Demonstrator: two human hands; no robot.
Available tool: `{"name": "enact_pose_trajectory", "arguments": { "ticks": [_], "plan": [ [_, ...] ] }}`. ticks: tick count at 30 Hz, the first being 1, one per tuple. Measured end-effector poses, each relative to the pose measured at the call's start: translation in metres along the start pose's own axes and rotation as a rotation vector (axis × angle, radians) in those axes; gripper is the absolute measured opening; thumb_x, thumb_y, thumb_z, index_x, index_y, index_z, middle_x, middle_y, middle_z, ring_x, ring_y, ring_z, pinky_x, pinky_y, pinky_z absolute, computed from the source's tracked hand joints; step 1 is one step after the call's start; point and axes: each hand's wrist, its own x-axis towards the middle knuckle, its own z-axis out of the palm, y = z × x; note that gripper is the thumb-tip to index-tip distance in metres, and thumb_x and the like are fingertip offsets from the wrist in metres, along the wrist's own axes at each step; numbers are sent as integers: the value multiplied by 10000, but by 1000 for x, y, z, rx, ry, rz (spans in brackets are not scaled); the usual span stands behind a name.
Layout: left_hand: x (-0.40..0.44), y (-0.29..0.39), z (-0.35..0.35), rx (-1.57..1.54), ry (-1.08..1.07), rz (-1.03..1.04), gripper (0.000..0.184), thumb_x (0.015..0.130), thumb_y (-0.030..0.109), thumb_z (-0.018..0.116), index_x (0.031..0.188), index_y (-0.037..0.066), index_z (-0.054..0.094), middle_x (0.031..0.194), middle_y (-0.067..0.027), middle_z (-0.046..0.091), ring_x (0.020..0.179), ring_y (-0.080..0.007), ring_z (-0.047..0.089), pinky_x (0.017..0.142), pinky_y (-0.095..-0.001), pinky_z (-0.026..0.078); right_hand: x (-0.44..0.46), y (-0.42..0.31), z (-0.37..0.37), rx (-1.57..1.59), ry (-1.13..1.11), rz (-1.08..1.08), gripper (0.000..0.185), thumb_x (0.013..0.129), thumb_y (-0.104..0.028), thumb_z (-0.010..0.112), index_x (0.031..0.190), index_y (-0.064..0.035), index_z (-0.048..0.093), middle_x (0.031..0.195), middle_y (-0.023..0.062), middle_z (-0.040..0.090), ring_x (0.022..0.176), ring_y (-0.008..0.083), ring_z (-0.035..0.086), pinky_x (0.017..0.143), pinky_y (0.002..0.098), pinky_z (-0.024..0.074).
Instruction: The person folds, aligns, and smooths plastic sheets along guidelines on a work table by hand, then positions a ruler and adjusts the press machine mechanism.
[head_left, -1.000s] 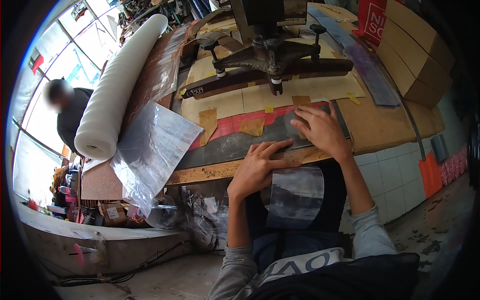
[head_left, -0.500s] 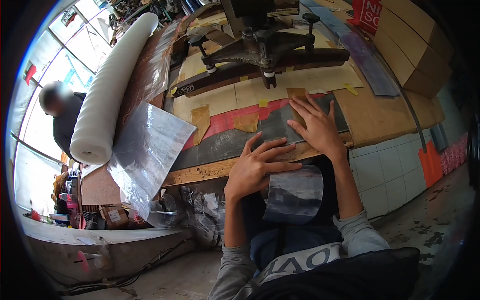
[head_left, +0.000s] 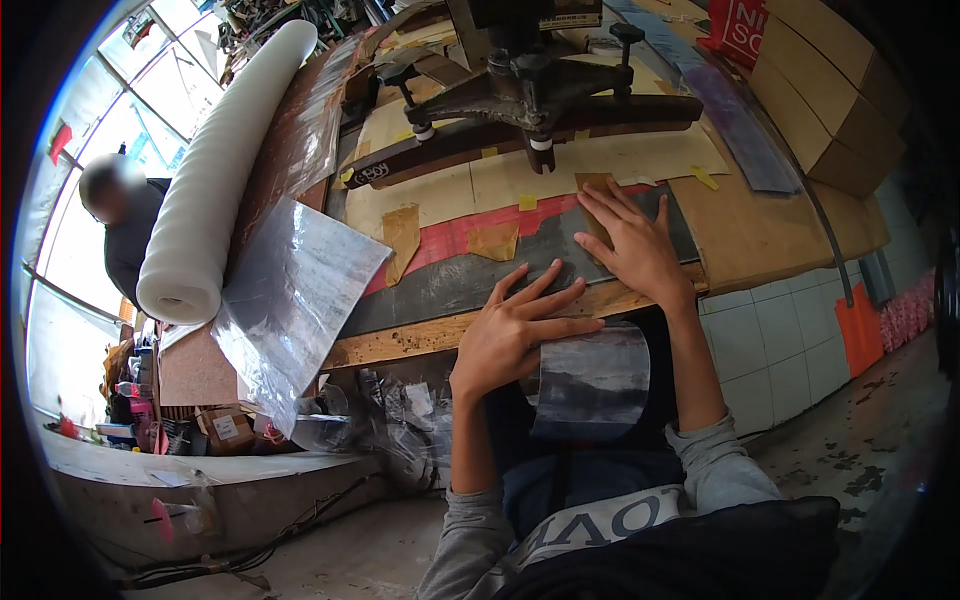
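Across a cluttered workbench (head_left: 790,232), a white roll (head_left: 220,190) lies left of a dark metal press (head_left: 535,100). Both hands are spread, backs up: the left hand (head_left: 508,335) at the wooden edge (head_left: 400,341), the right hand (head_left: 632,245) on the dark mat (head_left: 430,297), fingers over brown tape (head_left: 592,180). Between the forearms, a clear plastic sheet (head_left: 592,385) hangs below that edge; whether the left thumb touches it, I cannot tell.

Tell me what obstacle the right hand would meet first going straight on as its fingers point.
Likely the dark bar, after the right hand slides over brown tape and pale sheet; the bar's height is unclear, so the hand might pass beneath.
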Motion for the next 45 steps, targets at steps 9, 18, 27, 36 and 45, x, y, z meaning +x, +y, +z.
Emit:
{"name": "enact_pose_trajectory", "arguments": {
  "ticks": [9, 18, 27, 36, 45],
  "plan": [
    [1, -6, 2, -15, -22, -13, 388, 729, 269, 673, 1105, 352, 714, 1392, -9, 536, 1387, -292, 368, 1134, -560, 211, 5, 1, 0, -17, -48, 18, 570, 932, -478, 531, 1422, -200, 446, 1476, -17, 428, 1423, 200, 286, 1106, 689, 118],
    [1, -10, 2, -12, -61, 5, 410, 711, 323, 664, 1118, 344, 711, 1400, -30, 526, 1392, -310, 356, 1139, -559, 204, 6, 3, 2, -15, -42, 1, 585, 930, -509, 512, 1418, -191, 451, 1485, -19, 416, 1424, 203, 284, 1111, 681, 116],
    [3, -9, 0, -46, -36, 25, 398, 722, 320, 657, 1115, 339, 714, 1385, -32, 539, 1379, -309, 376, 1138, -545, 220, 6, 2, 0, -15, -37, 9, 580, 918, -515, 529, 1401, -199, 473, 1479, -18, 425, 1421, 193, 291, 1114, 676, 117],
    [2, -10, 2, -38, -37, 3, 386, 734, 267, 658, 1110, 334, 717, 1377, -36, 545, 1379, -303, 377, 1137, -538, 229, 6, 3, 2, -49, 0, -22, 576, 927, -513, 507, 1390, -171, 482, 1474, -19, 430, 1404, 190, 324, 1088, 703, 164],
    [1, -11, 2, -32, -51, 1, 399, 737, 231, 643, 1115, 336, 713, 1389, -24, 534, 1390, -302, 357, 1138, -539, 228, 7, 3, 1, -20, -28, 4, 570, 921, -506, 531, 1404, -208, 471, 1479, -22, 425, 1418, 194, 299, 1122, 666, 102]
  ]
}}
